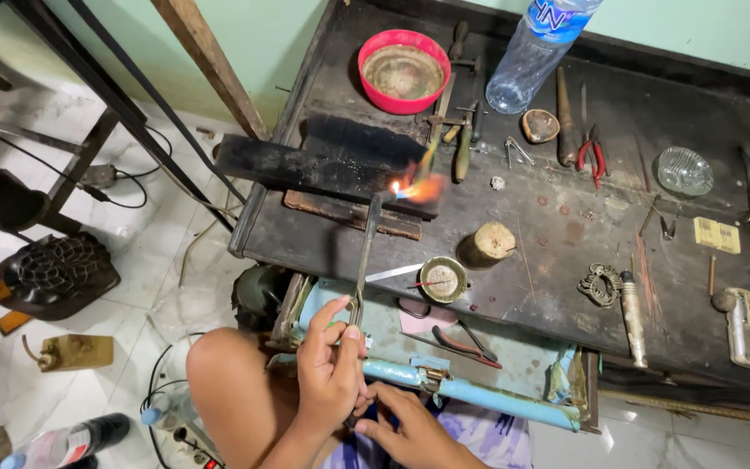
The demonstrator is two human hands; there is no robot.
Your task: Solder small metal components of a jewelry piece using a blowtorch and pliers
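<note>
My left hand grips the lower end of long metal tweezers. Their tip reaches up to a small orange flame burning at the edge of a black charred block on the dark workbench. A thin torch nozzle points down into the flame from behind. My right hand sits just below the left one with its fingers curled against the left hand's base, at the blue drawer rail. What those fingers hold is hidden.
On the bench stand a red bowl, a plastic bottle, red-handled pliers, a round tin, a wooden stump and a glass dish. My bare knee is at the left, with cables on the floor.
</note>
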